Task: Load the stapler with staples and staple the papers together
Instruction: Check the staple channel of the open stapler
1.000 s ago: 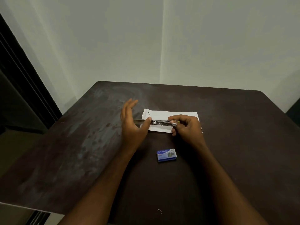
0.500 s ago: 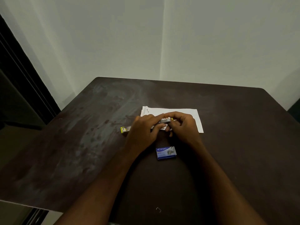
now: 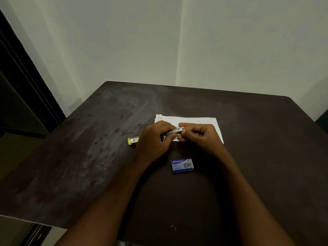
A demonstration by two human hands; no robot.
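Note:
A small metal stapler (image 3: 173, 131) with a yellow end (image 3: 132, 140) lies across the near edge of the white papers (image 3: 195, 120) on the dark table (image 3: 88, 166). My left hand (image 3: 154, 141) is wrapped over its middle, hiding most of the body. At the silver tip, my right hand (image 3: 198, 135) pinches with thumb and fingers. A blue box of staples (image 3: 182, 165) sits on the table just in front of my hands, apart from them. Whether staples are in the stapler cannot be seen.
A single loose staple (image 3: 173, 227) lies near the table's front edge. White walls meet in a corner behind the table. A dark doorway or cabinet (image 3: 21, 96) stands at the left.
My left hand, open beside the stapler a second ago, has closed over its middle. The yellow end now sticks out to the left. The right hand stays at the tip.

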